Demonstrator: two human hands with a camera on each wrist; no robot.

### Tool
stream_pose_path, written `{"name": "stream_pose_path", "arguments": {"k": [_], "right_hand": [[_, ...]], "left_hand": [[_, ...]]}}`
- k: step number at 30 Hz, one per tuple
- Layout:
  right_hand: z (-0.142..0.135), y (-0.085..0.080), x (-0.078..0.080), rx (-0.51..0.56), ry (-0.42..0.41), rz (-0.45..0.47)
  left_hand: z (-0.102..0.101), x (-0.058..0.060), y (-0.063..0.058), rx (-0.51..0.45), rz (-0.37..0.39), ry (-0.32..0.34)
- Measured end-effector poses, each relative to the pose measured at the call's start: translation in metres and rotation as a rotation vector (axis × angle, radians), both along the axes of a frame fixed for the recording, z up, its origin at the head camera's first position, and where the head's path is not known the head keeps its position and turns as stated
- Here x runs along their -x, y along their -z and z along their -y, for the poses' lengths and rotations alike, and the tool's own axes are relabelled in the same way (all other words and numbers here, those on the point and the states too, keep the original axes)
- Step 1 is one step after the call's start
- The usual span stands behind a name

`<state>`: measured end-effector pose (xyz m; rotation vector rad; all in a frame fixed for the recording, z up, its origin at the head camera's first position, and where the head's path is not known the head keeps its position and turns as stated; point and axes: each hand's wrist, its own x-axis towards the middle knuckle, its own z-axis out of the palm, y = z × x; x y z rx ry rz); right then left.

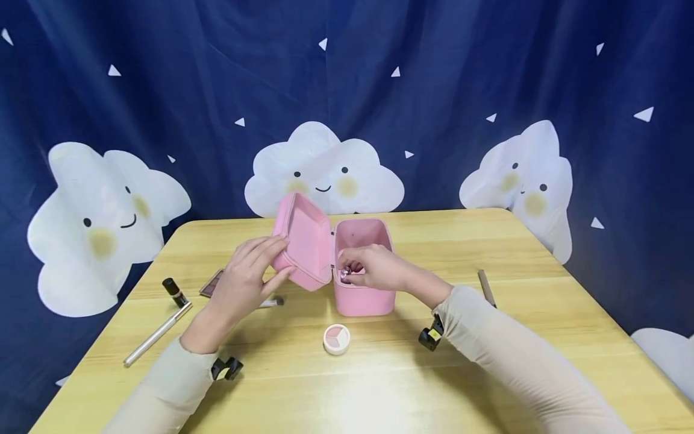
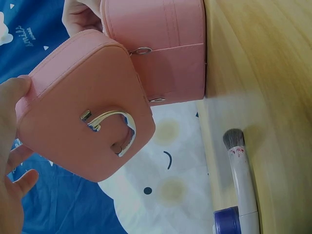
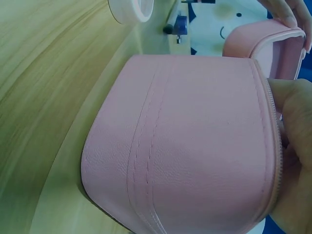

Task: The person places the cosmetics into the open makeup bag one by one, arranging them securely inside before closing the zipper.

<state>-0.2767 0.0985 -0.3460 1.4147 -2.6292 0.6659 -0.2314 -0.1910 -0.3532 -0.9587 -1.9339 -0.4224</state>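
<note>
Pink case (image 1: 365, 302) upright on the tabletop (image 1: 287, 389), between both hands; lid (image 1: 308, 240) swung out leftward. Right hand (image 1: 379, 267) nearer the body, at its mouth, pinching a small shiny item (image 1: 345, 275), long axis unclear. Left hand (image 1: 243, 280) grips the lid's outer edge.

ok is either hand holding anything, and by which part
The left hand holds the pink lid by the side farthest from the case. The right hand pinches a small shiny item; which part cannot be told.

The table (image 1: 271, 392) (wood-grained) bears a pink case (image 1: 364, 302) and round palette (image 1: 337, 339).
</note>
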Motion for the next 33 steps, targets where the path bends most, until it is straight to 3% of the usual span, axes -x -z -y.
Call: {"name": "stream_pose_path", "arguments": {"k": [21,33], "right_hand": [[0.0059,0.0066,0.0073,-0.049,-0.045,0.119],[0.0021,0.0013,0.0089,-0.077,-0.064,0.104]], "left_hand": [[0.0001,-0.0020,0.0036,-0.001,-0.001,-0.002],[-0.0006,-0.0009,0.0016,-0.006,-0.007,-0.002]]}}
